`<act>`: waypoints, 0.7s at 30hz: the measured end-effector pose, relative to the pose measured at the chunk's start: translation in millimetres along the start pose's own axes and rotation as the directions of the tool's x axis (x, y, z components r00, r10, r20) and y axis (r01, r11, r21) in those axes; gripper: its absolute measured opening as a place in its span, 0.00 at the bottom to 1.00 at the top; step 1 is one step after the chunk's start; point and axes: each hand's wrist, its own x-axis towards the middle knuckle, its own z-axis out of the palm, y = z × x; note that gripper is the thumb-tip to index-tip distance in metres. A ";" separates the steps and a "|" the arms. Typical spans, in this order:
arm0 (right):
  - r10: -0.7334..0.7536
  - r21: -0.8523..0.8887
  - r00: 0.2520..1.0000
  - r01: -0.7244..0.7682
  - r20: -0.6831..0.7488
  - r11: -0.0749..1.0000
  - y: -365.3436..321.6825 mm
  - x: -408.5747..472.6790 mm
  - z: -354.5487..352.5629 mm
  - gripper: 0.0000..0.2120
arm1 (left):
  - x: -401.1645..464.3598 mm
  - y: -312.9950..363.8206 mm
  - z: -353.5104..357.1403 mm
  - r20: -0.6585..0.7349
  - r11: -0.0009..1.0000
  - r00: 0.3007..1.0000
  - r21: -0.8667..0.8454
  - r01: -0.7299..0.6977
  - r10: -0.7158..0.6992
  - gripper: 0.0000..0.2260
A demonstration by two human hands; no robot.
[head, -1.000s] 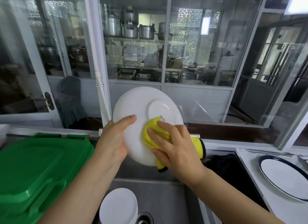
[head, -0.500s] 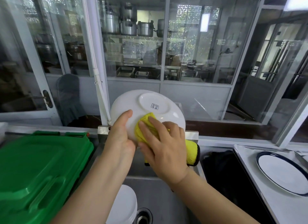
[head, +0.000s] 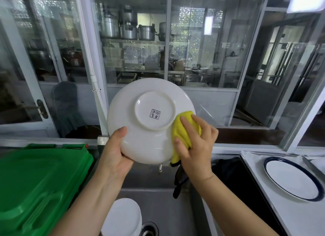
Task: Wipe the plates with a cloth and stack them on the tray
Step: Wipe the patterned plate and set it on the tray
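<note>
One white plate (head: 151, 119) was held up over the sink (head: 158, 197), underside showing, left hand (head: 116, 153) clamped on its near-left rim; the right hand (head: 195, 144) pinched a yellow cloth (head: 184, 128) against its right edge, so wiping was in hand; stacking on the tray (head: 255, 165) at right probably came next.

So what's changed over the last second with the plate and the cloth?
The right hand slid the yellow cloth from the middle of the white plate's underside to its right edge, uncovering the stamped base ring. The left hand still grips the lower-left rim; the blue-rimmed plate stays on the tray.
</note>
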 end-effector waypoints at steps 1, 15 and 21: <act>0.062 0.023 0.998 -0.062 0.015 0.998 1.6 5.8 -1.9 0.22 | -0.7 1.0 -2.4 0.020 1.000 1.000 0.026 -0.009 0.009 0.14; -0.059 0.078 0.945 0.036 0.322 0.996 -5.2 88.2 -14.0 0.21 | -12.2 20.9 -7.2 0.199 0.946 0.980 0.319 -0.059 -0.006 0.26; -0.486 0.075 0.776 0.501 0.402 0.862 -49.7 85.6 -7.8 0.18 | -18.3 19.6 11.9 0.234 0.815 0.972 0.570 -0.109 -0.034 0.19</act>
